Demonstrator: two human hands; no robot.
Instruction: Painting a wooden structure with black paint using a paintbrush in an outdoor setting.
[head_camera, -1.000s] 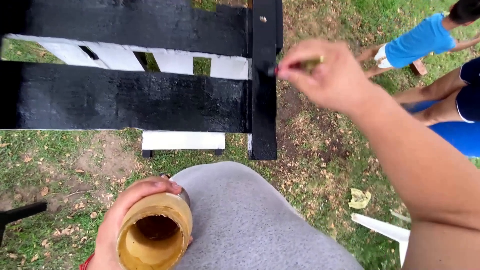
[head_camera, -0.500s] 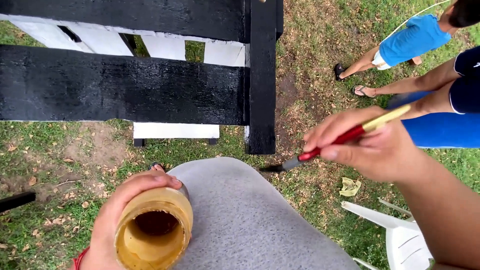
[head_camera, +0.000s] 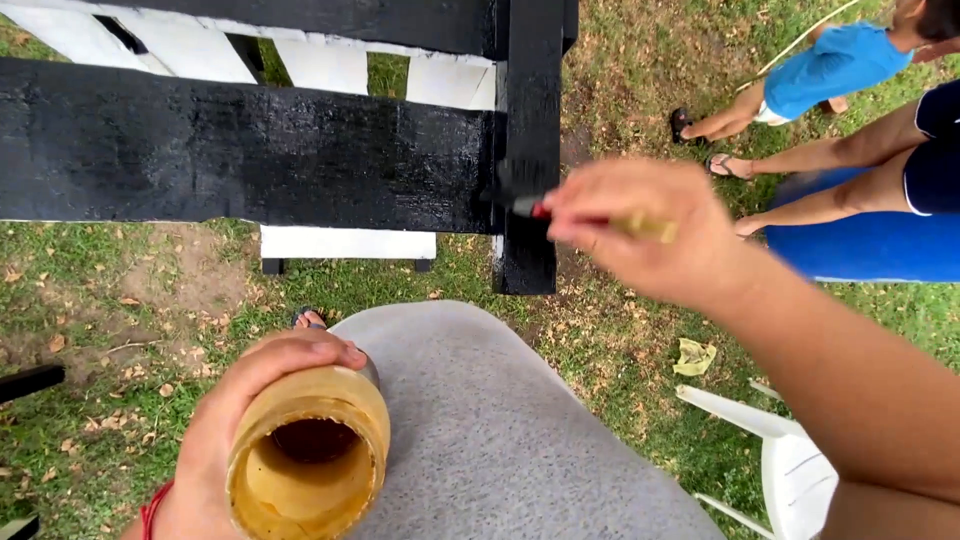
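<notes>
The right hand is pinched shut on a thin red-and-yellow paintbrush touching the black-painted wooden frame. The left hand wraps a yellow-stained open jar, dark paint inside.

Half a second ago the right hand sat low at about 4 o'clock, its brush angled down over the grey knee. Now it has risen toward 2 o'clock — the bristles meet the black upright post (a blur hides the tip). The view has also shifted: the white plastic chair has slid further toward 5 o'clock.
</notes>
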